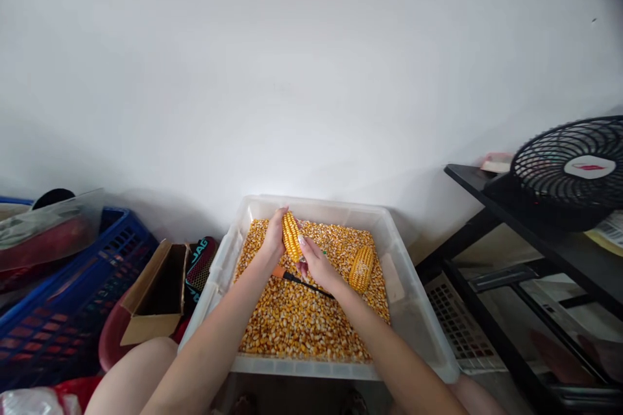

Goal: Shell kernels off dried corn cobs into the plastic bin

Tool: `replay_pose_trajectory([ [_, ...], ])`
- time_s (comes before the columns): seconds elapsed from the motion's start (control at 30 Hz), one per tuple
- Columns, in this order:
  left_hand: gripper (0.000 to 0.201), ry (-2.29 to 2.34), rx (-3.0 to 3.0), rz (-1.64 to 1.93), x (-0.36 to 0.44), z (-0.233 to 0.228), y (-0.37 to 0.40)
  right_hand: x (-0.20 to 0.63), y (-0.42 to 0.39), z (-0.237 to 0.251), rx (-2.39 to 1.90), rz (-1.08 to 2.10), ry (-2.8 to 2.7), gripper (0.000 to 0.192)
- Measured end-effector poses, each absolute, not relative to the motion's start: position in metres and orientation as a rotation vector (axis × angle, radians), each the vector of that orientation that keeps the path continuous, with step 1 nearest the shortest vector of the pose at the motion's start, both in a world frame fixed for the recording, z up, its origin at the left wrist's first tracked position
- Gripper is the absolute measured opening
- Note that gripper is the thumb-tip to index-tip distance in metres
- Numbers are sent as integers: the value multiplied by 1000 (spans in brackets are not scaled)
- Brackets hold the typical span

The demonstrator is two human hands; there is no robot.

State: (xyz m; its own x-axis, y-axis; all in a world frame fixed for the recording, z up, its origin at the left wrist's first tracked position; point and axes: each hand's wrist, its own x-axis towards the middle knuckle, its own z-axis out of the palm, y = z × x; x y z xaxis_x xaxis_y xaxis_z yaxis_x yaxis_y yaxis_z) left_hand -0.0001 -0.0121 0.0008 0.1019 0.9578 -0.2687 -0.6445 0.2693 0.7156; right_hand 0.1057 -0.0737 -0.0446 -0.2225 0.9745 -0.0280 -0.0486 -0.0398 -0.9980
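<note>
A yellow ear of corn (291, 236) is held between my two hands over a bin of loose kernels (296, 331). My left hand (275, 233) is closed around its left side, toward the upper end. The fingers of my right hand (315, 264) are closed on the lower end, thumb against the kernels. Below my hands, a tool with an orange and black handle (280, 271) and a thin dark shaft lies on the kernels, partly hidden by my right wrist. A second ear of corn (361, 270) rests on the kernels at the right.
The clear plastic bin (423, 318) stands against a white wall. To the left are an open cardboard box (158, 292) in a red basin (111, 327) and a blue basket (92, 279). A black rack (479, 198) with a fan (569, 165) stands on the right.
</note>
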Motion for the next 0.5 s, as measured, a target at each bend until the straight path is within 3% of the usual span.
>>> replay_pose_trajectory([
  [0.5, 25, 845, 341, 1179, -4, 2, -12, 97, -76, -32, -1256, 1349, -1184, 59],
])
